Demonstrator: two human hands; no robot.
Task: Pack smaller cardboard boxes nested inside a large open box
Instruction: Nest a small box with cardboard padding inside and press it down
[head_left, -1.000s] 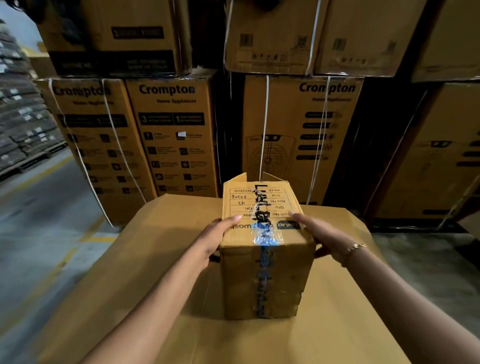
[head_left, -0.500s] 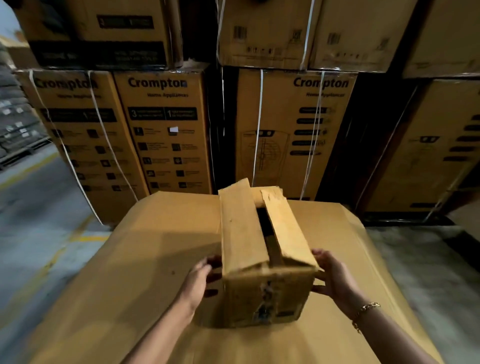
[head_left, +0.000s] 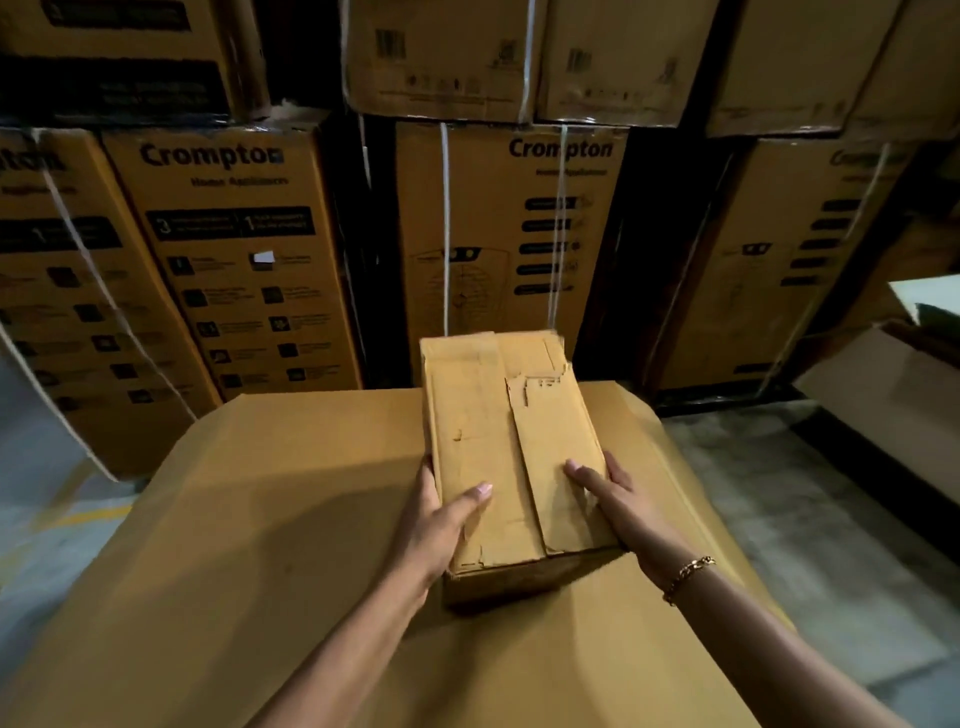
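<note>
The small box (head_left: 498, 431) lies on the middle of the large cardboard surface (head_left: 260, 519), held at its near end. The left hand (head_left: 441, 525) grips the left edge and the right hand (head_left: 618, 499) the right, both with thumbs on top. Strapped cartons (head_left: 234, 260) are stacked beyond.

We see the small box (head_left: 498, 415) as plain tan, with paler torn patches on top. Large cardboard surface (head_left: 270, 545): same mustard tan. Stacked cartons (head_left: 322, 312): brown, with black lettering and icon blocks, white straps (head_left: 444, 228), one small white sticker (head_left: 263, 257). Bracelet (head_left: 688, 577): gold. We read the floor (head_left: 810, 519) as grey, with a faint yellow stripe (head_left: 83, 514).
</note>
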